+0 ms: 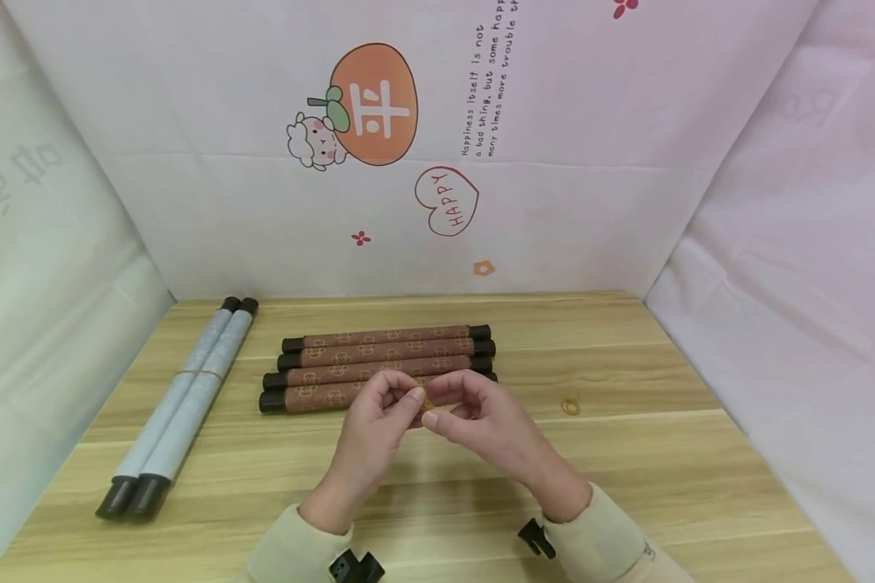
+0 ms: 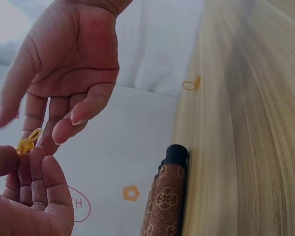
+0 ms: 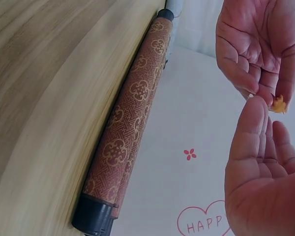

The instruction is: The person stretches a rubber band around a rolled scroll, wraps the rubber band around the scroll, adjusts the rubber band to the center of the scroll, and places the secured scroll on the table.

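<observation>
My left hand (image 1: pixel 375 425) pinches a small bunch of yellow rubber bands (image 2: pixel 25 146) between thumb and fingertips. Facing it, my right hand (image 1: pixel 497 423) has its fingers reaching to the bunch, while its thumb stands apart from them. In the right wrist view the bands (image 3: pixel 279 104) stick out beside the left fingertips. Just beyond both hands, several brown scrolls (image 1: pixel 386 353) with gold flower patterns and black end knobs lie side by side. The hands cover part of the nearest scroll.
At the left, two pale blue-grey scrolls (image 1: pixel 189 389) lie together, with a thin band (image 1: pixel 200 373) around their middle. A few loose rubber bands (image 1: pixel 571 406) lie on the wooden table (image 1: pixel 649 486) at the right. White printed cloth (image 1: pixel 554 219) walls the table's back and sides.
</observation>
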`<state>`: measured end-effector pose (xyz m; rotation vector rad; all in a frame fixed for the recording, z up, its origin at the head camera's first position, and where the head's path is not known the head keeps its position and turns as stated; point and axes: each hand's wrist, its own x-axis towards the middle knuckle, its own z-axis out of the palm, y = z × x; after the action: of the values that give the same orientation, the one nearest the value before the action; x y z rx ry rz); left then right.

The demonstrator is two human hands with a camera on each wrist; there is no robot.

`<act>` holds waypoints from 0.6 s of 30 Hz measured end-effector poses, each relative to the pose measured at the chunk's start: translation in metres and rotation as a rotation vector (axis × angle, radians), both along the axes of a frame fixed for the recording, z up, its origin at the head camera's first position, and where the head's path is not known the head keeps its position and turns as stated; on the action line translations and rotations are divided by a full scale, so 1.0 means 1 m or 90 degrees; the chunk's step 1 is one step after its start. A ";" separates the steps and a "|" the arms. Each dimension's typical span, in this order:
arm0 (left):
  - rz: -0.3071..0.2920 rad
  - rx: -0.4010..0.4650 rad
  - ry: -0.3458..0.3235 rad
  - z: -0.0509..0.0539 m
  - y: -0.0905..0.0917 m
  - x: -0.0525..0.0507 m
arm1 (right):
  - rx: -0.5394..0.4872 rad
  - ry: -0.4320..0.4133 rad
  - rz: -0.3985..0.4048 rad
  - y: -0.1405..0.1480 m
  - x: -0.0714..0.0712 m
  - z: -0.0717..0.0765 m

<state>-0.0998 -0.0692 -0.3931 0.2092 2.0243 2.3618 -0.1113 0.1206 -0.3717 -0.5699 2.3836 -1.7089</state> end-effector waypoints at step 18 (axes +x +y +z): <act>-0.004 -0.039 0.000 0.000 -0.004 0.004 | -0.016 -0.030 -0.071 0.004 -0.002 0.001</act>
<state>-0.0956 -0.0729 -0.3931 0.2150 2.0895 2.2918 -0.1131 0.1249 -0.3707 -0.4028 2.4062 -1.7794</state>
